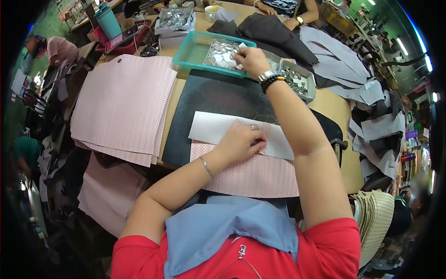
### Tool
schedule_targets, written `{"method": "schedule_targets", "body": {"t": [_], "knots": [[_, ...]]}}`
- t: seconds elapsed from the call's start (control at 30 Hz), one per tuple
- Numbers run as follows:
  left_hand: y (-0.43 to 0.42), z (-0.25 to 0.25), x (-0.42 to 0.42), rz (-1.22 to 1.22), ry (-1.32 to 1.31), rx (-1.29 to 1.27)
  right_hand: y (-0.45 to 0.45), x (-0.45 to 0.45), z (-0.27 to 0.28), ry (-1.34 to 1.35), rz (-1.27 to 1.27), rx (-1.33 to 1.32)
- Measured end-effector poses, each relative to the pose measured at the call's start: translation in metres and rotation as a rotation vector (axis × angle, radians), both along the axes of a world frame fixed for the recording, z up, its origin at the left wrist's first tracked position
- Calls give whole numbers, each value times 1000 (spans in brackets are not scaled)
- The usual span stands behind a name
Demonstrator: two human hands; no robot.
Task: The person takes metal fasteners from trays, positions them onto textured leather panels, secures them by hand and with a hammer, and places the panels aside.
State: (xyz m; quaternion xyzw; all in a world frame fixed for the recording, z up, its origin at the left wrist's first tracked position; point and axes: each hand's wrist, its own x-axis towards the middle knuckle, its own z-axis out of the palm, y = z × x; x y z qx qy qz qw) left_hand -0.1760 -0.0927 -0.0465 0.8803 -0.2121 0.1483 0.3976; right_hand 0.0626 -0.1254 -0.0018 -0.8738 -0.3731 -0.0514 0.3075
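A pink sheet with a woven-look texture [251,179] lies before me on a black mat [218,90], its far edge folded over to show a whitish flap [213,124]. My left hand [239,142] rests on this flap, fingers curled and thumb close to them; what is between the fingertips, if anything, is hidden. My right hand [253,62] reaches over the teal basket [186,52], fingertips pinched at the pile of small white pieces [220,55]. A white piece shows at those fingertips. Just right of that hand stands a box of small metal parts [297,81].
A stack of pink sheets [125,102] lies to the left. Behind are a teal tumbler [108,22], a phone [121,38] and a bag of metal parts [175,18]. Dark fabric [269,32] and grey cut pieces [332,56] cover the back right. Another person sits opposite.
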Motion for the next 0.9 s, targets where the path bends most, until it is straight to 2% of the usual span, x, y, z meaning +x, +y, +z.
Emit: {"method": "schedule_targets", "body": {"t": [0.03,0.13,0.17,0.2,0.27,0.33,0.43,0.57,0.6,0.73,0.77,0.83,0.9], "knots": [[1,0,1,-7,26,-1,-8,-9,9,-46,-25,48],[2,0,0,-26,87,-63,-43,-39,21,152,11,303],[4,1,1,-31,101,-93,-59,-58,28,182,0,298],[6,3,1,-58,229,-128,-75,-82,38,236,-11,266],[4,5,2,0,275,-251,-112,-118,28,433,-7,349],[4,1,3,45,410,-370,-139,-157,7,477,-9,479],[6,-3,4,-51,461,-522,-162,-200,-15,381,-59,385],[6,5,3,-13,387,-218,-170,-214,-31,200,23,287],[2,1,2,0,281,-277,-172,-214,-32,190,51,292],[3,-4,2,-23,236,-267,-169,-215,-29,189,89,293],[4,-7,4,-56,138,-262,-164,-215,-33,249,38,371],[3,-4,4,-9,220,-371,-159,-217,-40,381,-81,508],[7,2,1,1,281,-363,-163,-212,-43,412,-52,427]]}}
